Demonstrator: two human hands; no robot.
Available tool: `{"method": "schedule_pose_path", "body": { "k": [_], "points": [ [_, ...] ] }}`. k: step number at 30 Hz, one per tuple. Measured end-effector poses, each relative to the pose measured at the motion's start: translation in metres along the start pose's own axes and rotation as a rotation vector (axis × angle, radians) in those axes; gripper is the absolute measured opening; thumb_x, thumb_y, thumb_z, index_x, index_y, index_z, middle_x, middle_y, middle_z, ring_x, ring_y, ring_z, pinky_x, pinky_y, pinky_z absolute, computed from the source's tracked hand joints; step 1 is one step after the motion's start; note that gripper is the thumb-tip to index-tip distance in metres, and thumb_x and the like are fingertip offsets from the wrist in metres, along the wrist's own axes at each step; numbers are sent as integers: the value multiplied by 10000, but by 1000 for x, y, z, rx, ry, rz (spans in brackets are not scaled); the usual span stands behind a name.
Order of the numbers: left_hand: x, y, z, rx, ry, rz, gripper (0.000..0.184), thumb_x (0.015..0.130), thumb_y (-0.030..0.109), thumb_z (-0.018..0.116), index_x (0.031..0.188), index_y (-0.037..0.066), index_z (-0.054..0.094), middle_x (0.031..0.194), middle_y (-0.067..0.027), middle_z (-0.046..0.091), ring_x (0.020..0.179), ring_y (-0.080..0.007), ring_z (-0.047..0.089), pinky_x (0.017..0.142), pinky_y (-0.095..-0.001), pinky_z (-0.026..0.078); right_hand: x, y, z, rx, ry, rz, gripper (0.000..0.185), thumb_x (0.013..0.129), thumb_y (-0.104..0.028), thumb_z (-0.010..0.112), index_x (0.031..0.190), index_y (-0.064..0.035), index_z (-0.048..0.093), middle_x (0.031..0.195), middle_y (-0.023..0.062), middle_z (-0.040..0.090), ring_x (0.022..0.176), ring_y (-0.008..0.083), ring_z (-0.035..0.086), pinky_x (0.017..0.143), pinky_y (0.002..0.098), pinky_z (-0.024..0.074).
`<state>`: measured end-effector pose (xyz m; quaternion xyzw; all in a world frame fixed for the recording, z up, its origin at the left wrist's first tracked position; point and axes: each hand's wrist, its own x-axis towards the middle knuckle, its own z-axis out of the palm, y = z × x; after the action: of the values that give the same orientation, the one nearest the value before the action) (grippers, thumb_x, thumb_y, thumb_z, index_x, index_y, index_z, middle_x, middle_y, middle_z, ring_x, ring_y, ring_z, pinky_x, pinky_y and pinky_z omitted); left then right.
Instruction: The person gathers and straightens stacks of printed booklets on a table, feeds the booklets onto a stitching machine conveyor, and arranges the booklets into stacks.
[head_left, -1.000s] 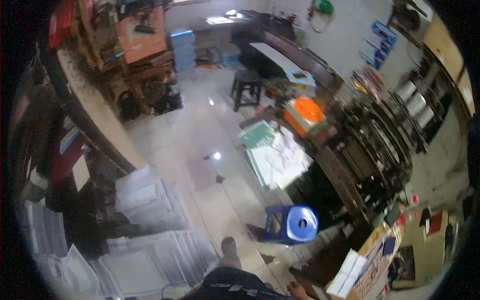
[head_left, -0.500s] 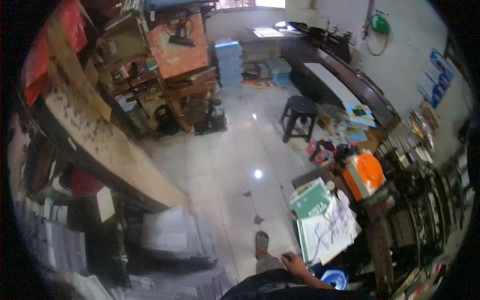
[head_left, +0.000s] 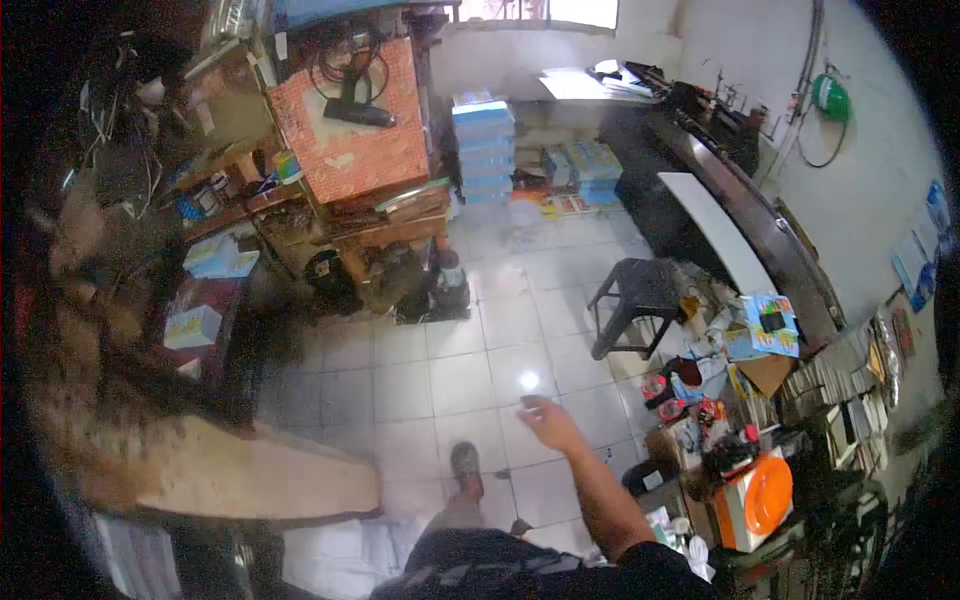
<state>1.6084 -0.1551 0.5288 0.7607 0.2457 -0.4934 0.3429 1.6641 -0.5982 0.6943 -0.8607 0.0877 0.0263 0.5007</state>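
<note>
My right hand (head_left: pixel 552 424) reaches forward over the white tiled floor (head_left: pixel 455 385), its fingers loosely bent and apart, with nothing seen in them. Below and left of it is my foot in a dark sandal (head_left: pixel 467 468). A black plastic stool (head_left: pixel 642 300) stands ahead and to the right of the hand, not touched. My left hand is out of view.
On the right, a cluttered bench holds an orange round lid on a box (head_left: pixel 768 497) and stacked books (head_left: pixel 835 370). A wooden board (head_left: pixel 260 475) juts in from the left. Blue-edged stacks (head_left: pixel 484 150) stand at the back, near a patterned orange tabletop (head_left: pixel 360 150).
My view has moved forward, bringing the stool and back stacks nearer. My right hand has risen from beside my leg and stretched forward. The green book and papers have left view.
</note>
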Motion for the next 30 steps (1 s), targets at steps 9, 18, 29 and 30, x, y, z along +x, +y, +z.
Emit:
{"method": "schedule_pose_path", "body": {
  "k": [9, 18, 29, 30],
  "points": [
    [97, 228, -99, -94, 25, 86, 563, 971, 460, 370, 1406, 103, 401, 1382, -175, 467, 1301, -297, 409, 1091, -368, 294, 113, 217, -81, -290, -183, 579, 470, 893, -408, 567, 1154, -17, 574, 1048, 182, 630, 931, 305, 609, 823, 386, 481],
    [89, 405, -131, -332, 441, 369, 759, 846, 549, 596, 1346, 1, 435, 1270, -214, 552, 1193, -303, 513, 1007, -361, 398, 361, 235, -193, -291, -394, 606, 385, 911, -336, 557, 1089, 4, 588, 887, 151, 640, 757, 232, 596, 686, 346, 485],
    [111, 221, -183, -1175, 699, 143, 615, 798, 568, 635, 1221, 126, 568, 1028, -29, 608, 852, -174, 569, 755, -350, 481, 707, 23, -3, -203, -406, -72, 355, 883, -306, 606, 1089, -17, 620, 950, 88, 630, 765, 173, 571, 628, 310, 463],
    [119, 204, -197, -1319, 835, 280, 586, 813, 546, 633, 1216, 125, 569, 1013, -26, 618, 849, -166, 585, 737, -326, 485, 719, 2, 43, -128, -476, -272, 366, 874, -313, 621, 1106, -29, 623, 977, 81, 624, 775, 166, 564, 625, 305, 453]
  ]
}}
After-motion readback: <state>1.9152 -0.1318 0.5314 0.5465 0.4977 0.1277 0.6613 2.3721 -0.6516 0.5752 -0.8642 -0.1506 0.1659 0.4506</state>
